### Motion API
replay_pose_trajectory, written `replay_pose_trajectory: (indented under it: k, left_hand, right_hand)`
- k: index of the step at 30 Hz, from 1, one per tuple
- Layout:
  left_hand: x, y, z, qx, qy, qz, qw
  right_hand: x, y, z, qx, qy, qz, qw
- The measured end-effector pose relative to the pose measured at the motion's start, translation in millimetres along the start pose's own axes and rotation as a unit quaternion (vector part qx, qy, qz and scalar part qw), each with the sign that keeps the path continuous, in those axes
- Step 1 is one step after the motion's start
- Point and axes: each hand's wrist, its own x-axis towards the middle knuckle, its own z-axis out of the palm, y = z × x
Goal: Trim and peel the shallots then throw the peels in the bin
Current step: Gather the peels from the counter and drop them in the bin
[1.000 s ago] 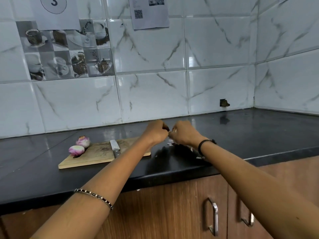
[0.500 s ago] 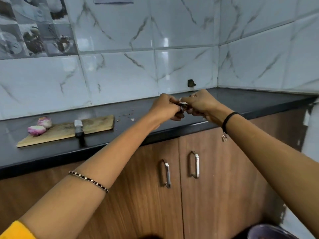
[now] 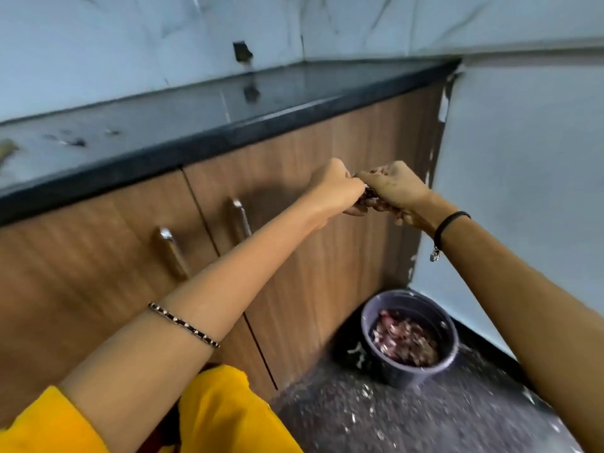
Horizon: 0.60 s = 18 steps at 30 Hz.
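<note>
The left hand [image 3: 333, 191] and right hand [image 3: 395, 191] are pressing together, fingers curling tight round a dark clump of shallot peels [image 3: 367, 196], probably so none is dropping; they are holding it beyond the surface [image 3: 228, 103] edge, high above the floor bin [image 3: 397, 374].

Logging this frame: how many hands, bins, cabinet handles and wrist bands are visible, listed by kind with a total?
Hands: 2, left hand and right hand, both gripping shallot peels
Bin: 1
Cabinet handles: 2
Wrist bands: 2
Total: 7
</note>
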Motion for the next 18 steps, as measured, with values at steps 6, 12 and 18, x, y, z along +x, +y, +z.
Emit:
replay_pose_trajectory:
  k: [6, 12, 18]
  left_hand:
    - [21.6, -74.5, 98.7, -0.068, -0.089, -0.123, 0.986]
    - [20.3, -131.4, 171.8, -0.081, -0.162, -0.212, 0.96]
    - [21.6, -144.7, 201.1, -0.083, -0.236, -0.289, 0.924]
  right_hand:
    - [8.3, 127.5, -15.7, -0.062, 0.041, 0.119, 0.99]
    - [4.8, 220.5, -5.1, -0.068, 0.132, 0.27, 0.951]
    - [16.8, 289.2, -8.3, 0.118, 0.196, 0.393, 0.891]
